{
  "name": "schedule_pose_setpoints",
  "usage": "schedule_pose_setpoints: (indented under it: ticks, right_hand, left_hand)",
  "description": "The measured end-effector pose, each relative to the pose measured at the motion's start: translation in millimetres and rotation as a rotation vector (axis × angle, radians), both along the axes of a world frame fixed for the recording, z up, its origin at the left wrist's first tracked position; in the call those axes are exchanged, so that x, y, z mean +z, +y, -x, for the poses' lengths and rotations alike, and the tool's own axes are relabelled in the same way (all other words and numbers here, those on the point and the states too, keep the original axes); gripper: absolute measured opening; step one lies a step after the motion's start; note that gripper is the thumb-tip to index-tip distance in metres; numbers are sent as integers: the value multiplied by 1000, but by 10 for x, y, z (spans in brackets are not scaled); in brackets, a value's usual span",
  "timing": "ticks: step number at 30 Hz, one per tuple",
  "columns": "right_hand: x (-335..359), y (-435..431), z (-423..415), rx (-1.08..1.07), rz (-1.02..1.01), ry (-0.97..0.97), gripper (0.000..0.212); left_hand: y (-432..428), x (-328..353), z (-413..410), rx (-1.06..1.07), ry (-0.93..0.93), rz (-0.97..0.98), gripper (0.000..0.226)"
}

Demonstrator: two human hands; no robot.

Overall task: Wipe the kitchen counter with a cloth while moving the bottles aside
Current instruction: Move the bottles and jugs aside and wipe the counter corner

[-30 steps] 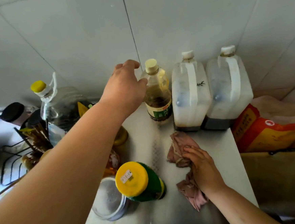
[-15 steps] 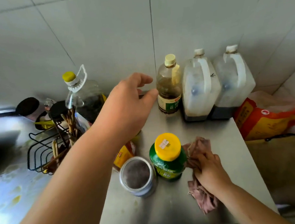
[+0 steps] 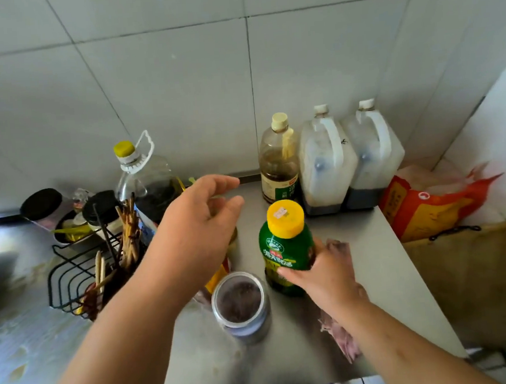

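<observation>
A green bottle with a yellow cap [image 3: 284, 244] stands mid-counter on the steel counter [image 3: 372, 267]. My right hand [image 3: 318, 274] grips its lower body from the right. A crumpled pink cloth [image 3: 343, 333] lies on the counter beneath my right hand and wrist. My left hand [image 3: 197, 226] hovers above the counter left of the green bottle, fingers loosely spread, holding nothing. A brown sauce bottle [image 3: 278, 165] and two white jugs [image 3: 325, 162] [image 3: 370, 155] stand against the back wall.
A round tin with a clear lid [image 3: 239, 305] sits just left of the green bottle. A large oil bottle [image 3: 145, 182], dark-lidded jars [image 3: 42, 205] and a wire rack of chopsticks [image 3: 79, 275] crowd the left. A red-orange sack [image 3: 428, 208] lies at right.
My right hand left the cloth and took hold of the green bottle. My left hand drew back from the brown bottle toward the middle of the counter.
</observation>
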State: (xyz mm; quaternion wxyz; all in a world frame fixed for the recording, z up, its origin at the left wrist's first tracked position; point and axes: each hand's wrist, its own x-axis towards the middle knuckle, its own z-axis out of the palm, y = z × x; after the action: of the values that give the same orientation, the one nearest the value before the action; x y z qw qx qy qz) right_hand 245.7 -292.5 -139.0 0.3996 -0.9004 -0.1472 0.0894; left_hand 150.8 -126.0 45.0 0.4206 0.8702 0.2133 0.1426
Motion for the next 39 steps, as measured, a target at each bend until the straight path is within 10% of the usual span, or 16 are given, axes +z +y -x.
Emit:
schedule_pose_setpoints:
  ticks: [16, 28, 34, 39]
  right_hand:
    - [-108, 572, -827, -475, -342, 332, 71]
    - [19, 311, -185, 416, -136, 597, 121]
    - [173, 424, 240, 860, 175, 191, 127]
    - [121, 483, 327, 746, 198, -16, 104]
  left_hand:
    - [177, -142, 152, 136, 20, 68, 26]
    - [236, -193, 251, 179, 27, 79, 29]
    - [230, -183, 267, 159, 28, 42, 29]
    - [208, -161, 265, 128, 19, 44, 28]
